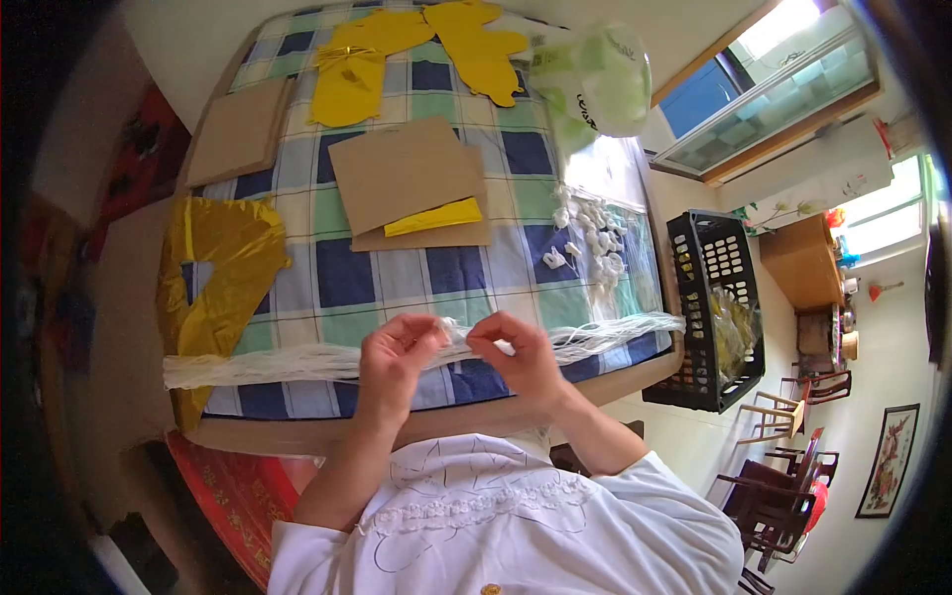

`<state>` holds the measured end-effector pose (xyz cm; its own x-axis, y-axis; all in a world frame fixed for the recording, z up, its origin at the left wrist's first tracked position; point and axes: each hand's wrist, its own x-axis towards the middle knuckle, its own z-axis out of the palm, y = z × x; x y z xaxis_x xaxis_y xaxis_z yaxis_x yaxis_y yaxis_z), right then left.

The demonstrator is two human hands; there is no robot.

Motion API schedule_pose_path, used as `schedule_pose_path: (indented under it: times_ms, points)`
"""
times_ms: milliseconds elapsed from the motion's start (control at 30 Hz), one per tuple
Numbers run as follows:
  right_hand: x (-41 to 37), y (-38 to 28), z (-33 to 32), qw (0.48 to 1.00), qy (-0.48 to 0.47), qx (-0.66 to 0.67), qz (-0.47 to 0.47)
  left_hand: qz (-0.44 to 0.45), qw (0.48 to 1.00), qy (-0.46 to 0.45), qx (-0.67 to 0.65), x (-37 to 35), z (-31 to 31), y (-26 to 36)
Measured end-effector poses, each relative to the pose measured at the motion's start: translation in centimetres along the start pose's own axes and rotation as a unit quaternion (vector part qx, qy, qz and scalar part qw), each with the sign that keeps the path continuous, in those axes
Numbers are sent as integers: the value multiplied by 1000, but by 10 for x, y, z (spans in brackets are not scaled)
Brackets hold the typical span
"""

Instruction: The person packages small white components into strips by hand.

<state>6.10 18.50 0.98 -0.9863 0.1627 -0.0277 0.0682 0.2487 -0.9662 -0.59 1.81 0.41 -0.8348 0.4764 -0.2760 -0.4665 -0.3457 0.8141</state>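
My left hand [395,359] is closed in a pinch on a small white piece [453,331], which looks like soft thread or cloth. The fingers of my right hand [518,355] are pinched at the other end of this piece, and a bit of white shows under them. Both hands are held over a long bundle of white strands [268,367] that runs along the near edge of the bed. To the right, several small white knotted pieces [601,243] lie in a heap near a clear plastic sheet.
A checked cloth [506,288] covers the bed. On it lie cardboard sheets [407,178], yellow cut shapes [347,84], a shiny gold sheet [228,268] and a green-white plastic bag [595,84]. A black crate [684,297] stands against the bed's right side.
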Motion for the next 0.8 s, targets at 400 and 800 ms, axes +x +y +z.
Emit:
schedule_pose_path:
  times_ms: [400, 800]
  points:
    - [5, -5, 22, 997, 2, 79, 26, -41, 993, -23, -110, -3, 12, 6]
    - [2, -46, -22, 958, -48, -195, -206, 16, 959, -39, 281, -3, 2, 2]
